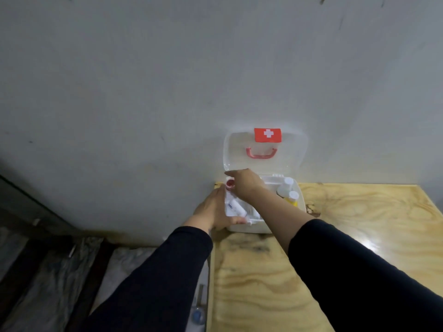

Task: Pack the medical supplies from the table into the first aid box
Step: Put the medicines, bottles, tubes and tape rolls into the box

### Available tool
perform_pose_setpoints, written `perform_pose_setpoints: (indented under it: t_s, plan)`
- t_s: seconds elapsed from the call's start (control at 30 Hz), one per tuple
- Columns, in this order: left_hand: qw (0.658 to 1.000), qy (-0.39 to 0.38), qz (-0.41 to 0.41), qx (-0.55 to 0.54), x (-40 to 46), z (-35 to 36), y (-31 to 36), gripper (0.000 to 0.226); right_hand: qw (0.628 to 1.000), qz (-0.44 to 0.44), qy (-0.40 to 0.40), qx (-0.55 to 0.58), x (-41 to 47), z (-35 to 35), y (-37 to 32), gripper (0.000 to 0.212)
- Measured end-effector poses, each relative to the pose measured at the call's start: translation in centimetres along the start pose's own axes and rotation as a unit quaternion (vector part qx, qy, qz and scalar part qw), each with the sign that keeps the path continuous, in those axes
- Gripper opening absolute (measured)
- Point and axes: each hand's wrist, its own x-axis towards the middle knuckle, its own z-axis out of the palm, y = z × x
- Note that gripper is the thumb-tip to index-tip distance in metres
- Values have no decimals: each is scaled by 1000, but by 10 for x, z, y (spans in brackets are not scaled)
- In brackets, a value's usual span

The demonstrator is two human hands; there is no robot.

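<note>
A white first aid box (251, 227) stands open at the table's far left corner, its clear lid (292, 152) with a red cross label and red handle leaning against the wall. Inside the box are two white-capped bottles (288, 188) on the right and white tubes (237, 208) on the left. My left hand (213, 210) grips the box's left side. My right hand (242, 183) reaches across the box to its far left corner, fingers bent beside a small red-capped item (229, 183); whether it holds that item is hidden.
The light plywood table (335, 248) runs along a grey wall (167, 80). Left of the table edge the floor drops away with dark planks and plastic sheeting (60, 271). A blue-capped object (197, 315) lies below the table's left edge.
</note>
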Motion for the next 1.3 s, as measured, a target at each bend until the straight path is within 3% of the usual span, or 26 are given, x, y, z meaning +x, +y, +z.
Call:
perform_pose_setpoints:
  t_s: [0.47,0.63,0.8,0.97,1.1,1.3]
  plan:
    - [1000,5,26,-11,-6,-3,5,107,994,38,79,59,-28,-17,9,39]
    - [1000,26,11,6,-5,-24,11,92,980,50,191,37,-40,-40,22,22]
    - [994,113,3,2,6,-67,38,84,932,50,355,-46,-38,-64,35,42]
    - [990,131,33,-34,24,-87,65,74,958,49,280,-47,-22,-86,41,61]
    - [990,129,32,-37,27,-87,74,71,958,42,270,-85,-18,-90,46,48]
    - [986,160,27,-32,4,-76,73,69,934,-37,330,-131,-47,-79,55,35]
